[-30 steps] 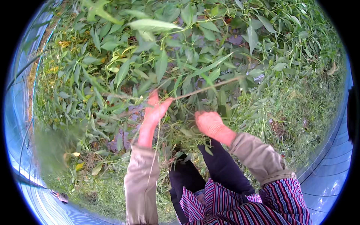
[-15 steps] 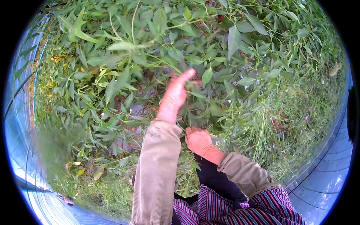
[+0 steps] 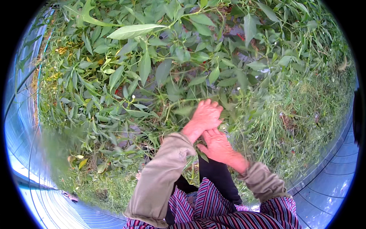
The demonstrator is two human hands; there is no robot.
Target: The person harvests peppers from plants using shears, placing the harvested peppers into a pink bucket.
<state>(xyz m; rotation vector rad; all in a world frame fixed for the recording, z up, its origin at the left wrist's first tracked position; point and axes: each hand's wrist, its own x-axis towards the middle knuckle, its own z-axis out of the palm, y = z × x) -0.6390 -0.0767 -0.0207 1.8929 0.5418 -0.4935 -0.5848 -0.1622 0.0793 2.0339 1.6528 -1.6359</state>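
My left hand (image 3: 206, 116) is at mid-picture with its fingers curled down, closed on a green plant stem (image 3: 181, 102) that runs off to the left from its fingertips. Just below it, touching or nearly touching its underside, is my right hand (image 3: 220, 148). The right fingers are stretched toward the left hand, the thumb stands apart, and I see nothing in it. Around both hands grow leafy plants (image 3: 114, 78) that look like pepper plants, with small white flowers and bits of red among the leaves. Leaves partly hide what lies under the left fingertips.
Tall grass (image 3: 267, 126) grows to the right of the plants. Blue sheeting (image 3: 328, 168) curves along the right side, and more blue sheeting (image 3: 19, 133) lies at the left. A large pale leaf (image 3: 135, 31) stands out at the upper left. My knees in dark trousers (image 3: 217, 177) are below.
My left hand has come down and to the right, from reaching among the leaves to beside the right hand. The right hand has moved slightly right and down, and its fingers have straightened.
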